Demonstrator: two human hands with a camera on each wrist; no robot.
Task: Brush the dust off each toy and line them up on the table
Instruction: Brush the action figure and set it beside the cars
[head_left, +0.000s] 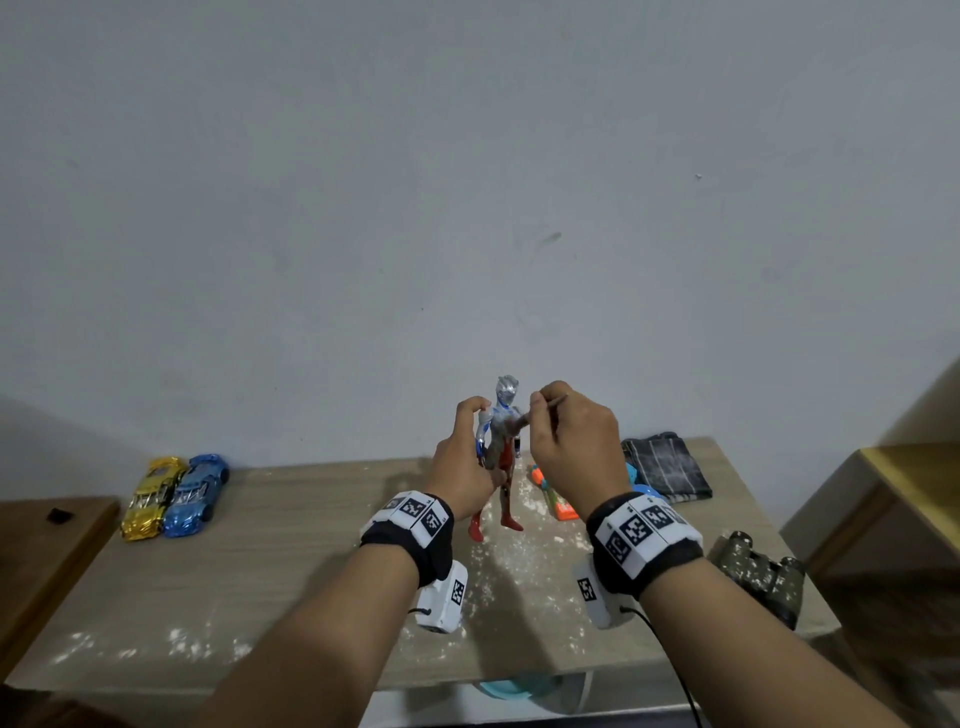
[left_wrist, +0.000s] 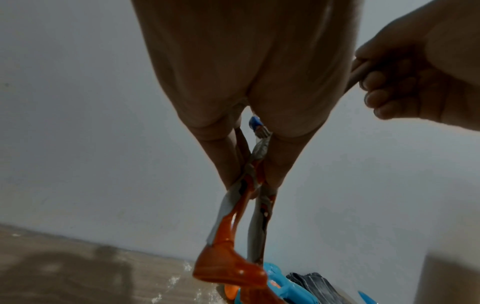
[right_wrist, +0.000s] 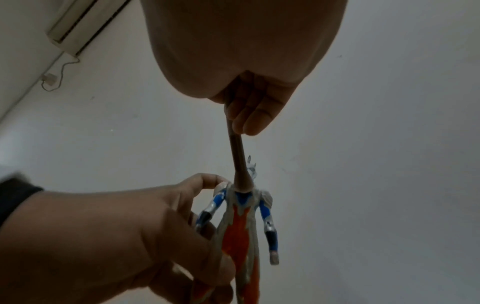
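A silver, blue and red action figure (head_left: 503, 447) is held upright above the table (head_left: 291, 561). My left hand (head_left: 467, 457) grips it round the waist and upper legs; in the left wrist view its red boots (left_wrist: 226, 267) hang below my fingers. My right hand (head_left: 566, 441) pinches a thin brown brush (head_left: 530, 413), whose head rests on the figure's chest (right_wrist: 242, 197). A gold toy car (head_left: 150, 496) and a blue toy car (head_left: 195, 493) stand side by side at the table's far left.
An orange and blue plastic toy (head_left: 558, 501) lies behind my right wrist. A dark striped folded cloth (head_left: 665, 465) sits at the far right, camouflage binoculars (head_left: 758, 577) near the right edge. White dust (head_left: 498, 566) speckles the tabletop. Wooden furniture (head_left: 904, 478) flanks both sides.
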